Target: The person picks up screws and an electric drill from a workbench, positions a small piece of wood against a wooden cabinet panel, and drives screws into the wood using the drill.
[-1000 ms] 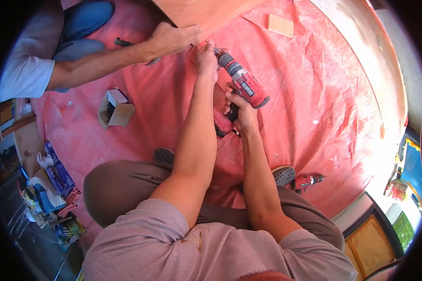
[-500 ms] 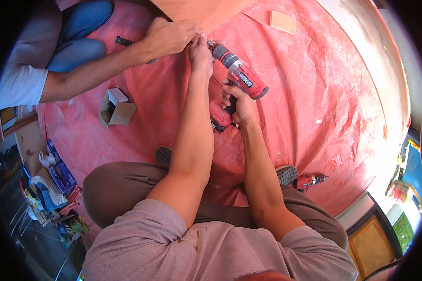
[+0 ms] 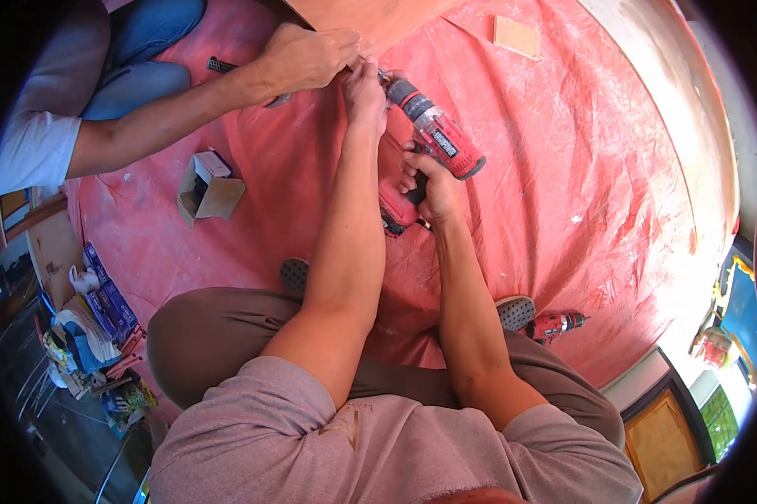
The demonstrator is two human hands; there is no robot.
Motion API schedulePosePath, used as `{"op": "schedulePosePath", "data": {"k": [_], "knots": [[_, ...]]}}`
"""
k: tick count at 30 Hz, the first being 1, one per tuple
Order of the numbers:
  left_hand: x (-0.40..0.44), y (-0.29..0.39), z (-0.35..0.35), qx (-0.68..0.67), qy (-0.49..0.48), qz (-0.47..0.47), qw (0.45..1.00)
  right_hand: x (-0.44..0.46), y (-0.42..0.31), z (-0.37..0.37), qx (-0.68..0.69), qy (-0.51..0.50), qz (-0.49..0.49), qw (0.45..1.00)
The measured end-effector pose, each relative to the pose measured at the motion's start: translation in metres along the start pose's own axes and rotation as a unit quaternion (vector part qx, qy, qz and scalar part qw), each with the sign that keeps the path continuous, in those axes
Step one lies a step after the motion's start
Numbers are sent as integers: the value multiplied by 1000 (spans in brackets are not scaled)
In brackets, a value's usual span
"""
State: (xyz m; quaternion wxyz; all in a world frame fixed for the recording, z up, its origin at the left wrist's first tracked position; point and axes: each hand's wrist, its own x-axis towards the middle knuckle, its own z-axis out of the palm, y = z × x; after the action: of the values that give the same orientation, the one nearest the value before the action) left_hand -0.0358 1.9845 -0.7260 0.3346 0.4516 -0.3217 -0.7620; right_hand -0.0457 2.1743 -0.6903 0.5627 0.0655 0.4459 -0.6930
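A red and black cordless drill (image 3: 447, 141) is in my right hand (image 3: 437, 186), whose fingers wrap round its handle. The drill points up and left, toward the corner of a brown wooden panel (image 3: 382, 23). My left hand (image 3: 364, 97) is at that corner, just left of the drill's front end, with its fingers pinched together. Whatever they hold is hidden. Touching or very close to my left fingertips is another person's hand (image 3: 315, 59), also closed at the panel's edge. The tip of the drill is hard to make out.
Red sheeting (image 3: 580, 168) covers the floor. An opened cardboard box (image 3: 214, 195) lies to the left, and a small wooden block (image 3: 517, 37) at the upper right. A second red drill (image 3: 555, 326) rests near my right foot. The other person crouches at the upper left.
The view has shifted slightly. My hands, the drill and the other person's hand keep nearly the same places at the panel's corner.
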Motion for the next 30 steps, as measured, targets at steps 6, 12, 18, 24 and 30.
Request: {"op": "schedulePosePath", "data": {"k": [6,12,18,24,30], "knots": [[-1,2,-2,18,-14,1,1000,3,1,-2,3,8,-2,1000],[-1,1,-1,2,3,4,1000,5,2,-3,15,4,-4,1000],[-3,1,-1,-4,9,1,1000,4,3,-2,22,6,4,1000],[9,0,-6,1,5,53,999,4,7,-4,36,-2,5,999],[8,-4,-4,-27,26,54,998,7,19,-3,72,-14,12,997]]}}
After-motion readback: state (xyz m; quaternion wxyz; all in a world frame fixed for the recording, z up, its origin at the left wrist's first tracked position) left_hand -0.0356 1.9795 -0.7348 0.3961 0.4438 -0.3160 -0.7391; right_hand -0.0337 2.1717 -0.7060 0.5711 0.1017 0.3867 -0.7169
